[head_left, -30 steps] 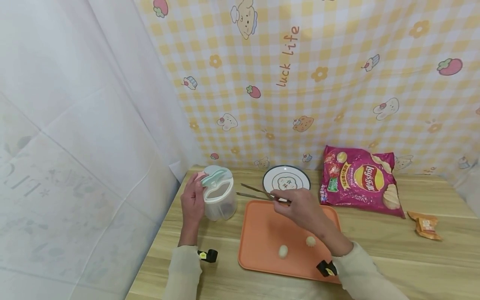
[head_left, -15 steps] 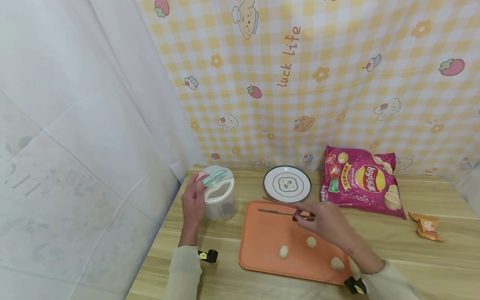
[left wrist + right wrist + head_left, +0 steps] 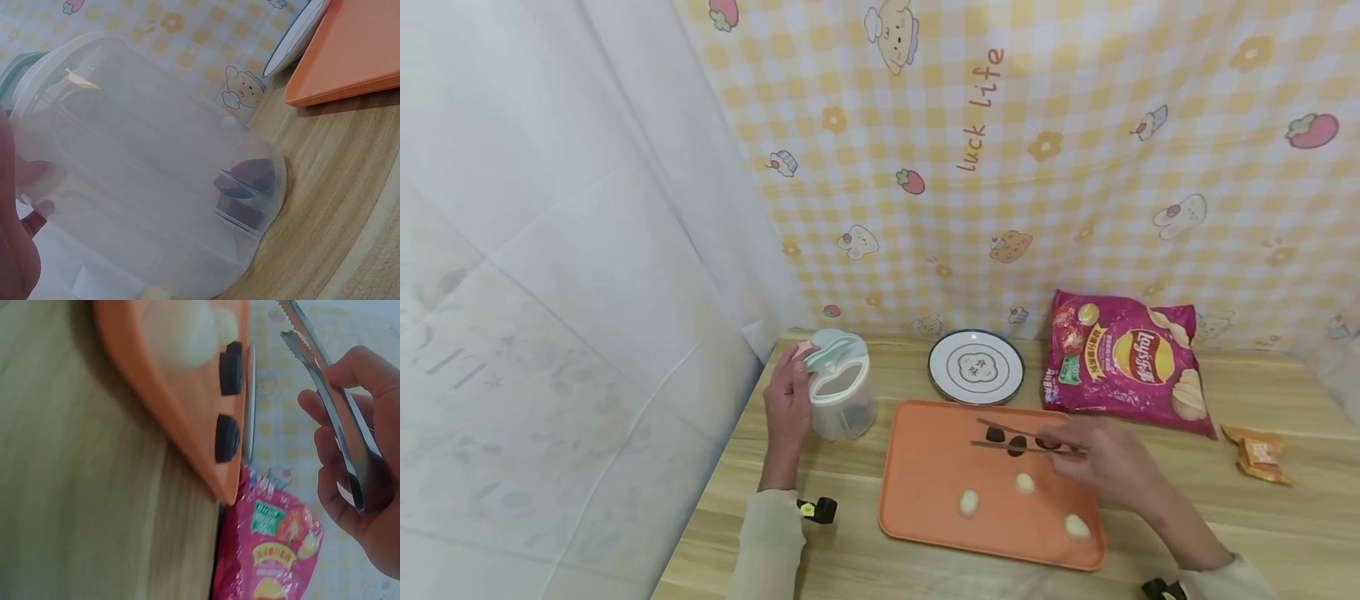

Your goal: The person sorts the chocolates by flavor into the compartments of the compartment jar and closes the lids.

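Tongs over tray, sorting part-way: several pieces out, at least one dark piece still in jar.

Metal tongs (image 3: 1026, 440) held level above the far half of the orange tray (image 3: 925, 492), pinched at the handle end by the right hand (image 3: 1108, 462), fingers curled round the arms; tips apart, nothing between them in the right wrist view. On the tray: dark round pieces (image 3: 1017, 444) just under the tongs, three pale round pieces (image 3: 967, 502) nearer the person. Left hand (image 3: 786, 408) wraps the side of the clear plastic jar (image 3: 842, 400), standing left of the tray, mint lid (image 3: 831, 348) flipped up. Left wrist view shows a dark piece (image 3: 245, 181) still at the jar bottom. Judgement: transfer roughly midway. Beyond the tray: plate (image 3: 976, 367), bare; chip bag (image 3: 1123, 360); small orange packet (image 3: 1258, 454) far right.
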The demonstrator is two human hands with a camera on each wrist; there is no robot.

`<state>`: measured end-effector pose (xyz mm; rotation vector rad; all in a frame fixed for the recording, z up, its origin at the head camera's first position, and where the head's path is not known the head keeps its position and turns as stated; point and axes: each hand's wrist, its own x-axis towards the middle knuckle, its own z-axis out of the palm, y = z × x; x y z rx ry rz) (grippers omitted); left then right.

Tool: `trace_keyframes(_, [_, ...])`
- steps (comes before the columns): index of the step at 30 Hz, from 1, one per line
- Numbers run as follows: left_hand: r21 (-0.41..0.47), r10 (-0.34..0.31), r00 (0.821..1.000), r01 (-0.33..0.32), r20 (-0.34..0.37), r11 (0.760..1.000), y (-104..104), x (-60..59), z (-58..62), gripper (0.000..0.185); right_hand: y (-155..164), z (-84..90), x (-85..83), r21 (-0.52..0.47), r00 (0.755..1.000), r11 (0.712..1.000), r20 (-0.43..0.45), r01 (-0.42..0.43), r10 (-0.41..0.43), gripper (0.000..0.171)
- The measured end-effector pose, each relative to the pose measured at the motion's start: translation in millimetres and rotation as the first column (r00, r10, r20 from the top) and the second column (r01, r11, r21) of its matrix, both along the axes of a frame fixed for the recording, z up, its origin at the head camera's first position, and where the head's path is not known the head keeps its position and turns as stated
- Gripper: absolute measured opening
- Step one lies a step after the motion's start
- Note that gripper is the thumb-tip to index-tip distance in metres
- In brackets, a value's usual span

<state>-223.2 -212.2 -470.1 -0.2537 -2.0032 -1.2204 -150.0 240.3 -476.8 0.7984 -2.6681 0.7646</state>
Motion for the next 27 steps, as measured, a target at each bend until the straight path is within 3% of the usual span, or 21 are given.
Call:
trace_keyframes(6, [-0.006,-0.009,1.0,0.009,-0.02,1.0,-1,-1.5,-0.1,0.025,23,-9.1,2.5,0.022,1.0,1.0,-0.006,0.003,-0.003,0.033])
trace_keyframes(9, [-0.006,-0.011,1.0,0.011,-0.026,1.0,5,5.0,10.3,0.025,36,-13.5,3.6,0.01,0.998,0.999,-0.039,-0.049,0.049,0.035])
trace_keyframes(12, [-0.006,-0.012,1.0,0.012,-0.028,1.0,6,5.2,11.6,0.025,49,-17.1,4.4,-0.002,0.995,0.996,-0.051,-0.087,0.087,0.037])
trace_keyframes(14, [-0.008,-0.017,0.999,0.017,-0.041,1.0,5,4.5,10.5,0.025,55,-18.9,4.8,-0.014,0.995,0.995,-0.041,-0.094,0.094,0.038])
trace_keyframes(16, [-0.012,-0.014,0.999,0.013,-0.043,1.0,1,-1.5,2.3,0.025,59,-20.6,5.6,-0.008,0.996,0.997,-0.023,-0.081,0.081,0.038])
trace_keyframes(27, [-0.028,0.009,1.0,-0.009,-0.001,1.0,-1,0.8,1.2,0.029,65,-28.6,7.7,0.057,0.994,0.996,0.095,-0.067,0.062,0.035])
